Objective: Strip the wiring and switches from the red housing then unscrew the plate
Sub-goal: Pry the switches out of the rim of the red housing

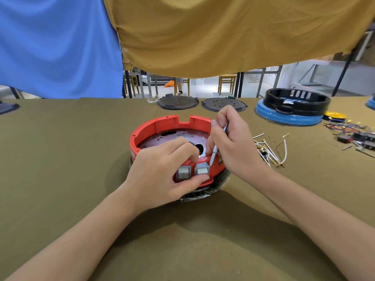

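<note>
A round red housing (162, 123) stands on the table in front of me, open side up, with a perforated metal plate (182, 136) inside. Two grey rocker switches (202, 170) sit in its near wall. My left hand (160, 169) grips that wall, fingers curled over the rim and thumb under the right switch. My right hand (233, 142) holds a thin silver tool (214, 154), its tip at the rim just beside the right switch. The tool's upper end is hidden in my fist.
Loose white wires (272, 151) lie just right of the housing. Further right is a pile of coloured wires and switches (353, 132). At the back stand two dark round lids (177, 102), a black housing on a blue ring (294, 106) and yellow tape (334, 115).
</note>
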Motion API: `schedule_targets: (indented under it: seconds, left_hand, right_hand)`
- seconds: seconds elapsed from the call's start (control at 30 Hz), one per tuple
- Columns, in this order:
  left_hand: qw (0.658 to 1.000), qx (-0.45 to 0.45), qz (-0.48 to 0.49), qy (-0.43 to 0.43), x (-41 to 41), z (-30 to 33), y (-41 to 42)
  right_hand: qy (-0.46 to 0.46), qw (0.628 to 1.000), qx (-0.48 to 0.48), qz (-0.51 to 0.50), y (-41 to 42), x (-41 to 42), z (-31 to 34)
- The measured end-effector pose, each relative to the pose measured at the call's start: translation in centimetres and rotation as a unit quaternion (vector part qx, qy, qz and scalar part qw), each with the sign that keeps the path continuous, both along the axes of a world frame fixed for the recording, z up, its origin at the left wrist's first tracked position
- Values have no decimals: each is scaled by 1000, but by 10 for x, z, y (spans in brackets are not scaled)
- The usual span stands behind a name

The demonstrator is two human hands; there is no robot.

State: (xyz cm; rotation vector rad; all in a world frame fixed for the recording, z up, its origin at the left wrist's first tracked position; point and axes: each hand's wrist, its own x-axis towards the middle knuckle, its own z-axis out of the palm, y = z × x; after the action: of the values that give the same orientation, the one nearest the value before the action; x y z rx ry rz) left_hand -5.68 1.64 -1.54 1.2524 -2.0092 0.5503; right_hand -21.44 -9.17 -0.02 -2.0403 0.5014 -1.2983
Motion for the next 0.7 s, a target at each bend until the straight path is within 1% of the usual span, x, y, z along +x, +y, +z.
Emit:
schedule_targets:
  seconds: [0.13,0.2,0.27,0.4,0.5,0.57,0.7]
  left_hand:
    - [1000,-2,-1,1,0,1,1]
    - [1000,-2,-2,2,-1,0,2]
    - [1000,-1,-5,2,-1,0,1]
    - [1000,7,-15,15,-2,1,1]
    - [1000,9,-17,21,-2,1,1]
    - [999,11,-17,24,-2,1,1]
    - [999,12,-19,28,-2,1,1]
  right_hand:
    - [64,998,3,8,-4,1,8]
    - [70,998,0,8,-5,1,8]
    - [40,999,3,-6,-4,0,7]
    - [-55,998,29,-13,-2,-1,6]
    - [-72,997,4,7,3,1,4]
    - [-57,998,-7,20,5,2,3]
    - [15,1000,-11,21,3,1,11]
